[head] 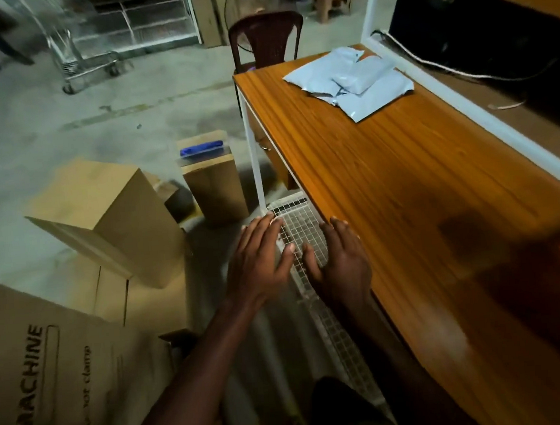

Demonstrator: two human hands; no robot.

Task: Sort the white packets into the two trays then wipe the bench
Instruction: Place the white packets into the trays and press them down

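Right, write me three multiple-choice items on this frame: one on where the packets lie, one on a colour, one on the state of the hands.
1. Where is the pile of white packets?
A. at the far end of the wooden bench
B. on the floor
C. in the wire mesh tray

2. What colour is the chair behind the bench?
A. white
B. dark maroon
C. green

3. How do the left hand and the right hand stand?
A. both grip packets
B. one holds a cloth
C. both are open, reaching over the wire mesh tray

Key: 1 A, the pile sits on the bench top near the chair; 2 B, its backrest shows dark maroon; 3 C, the fingers are straight and hold nothing.
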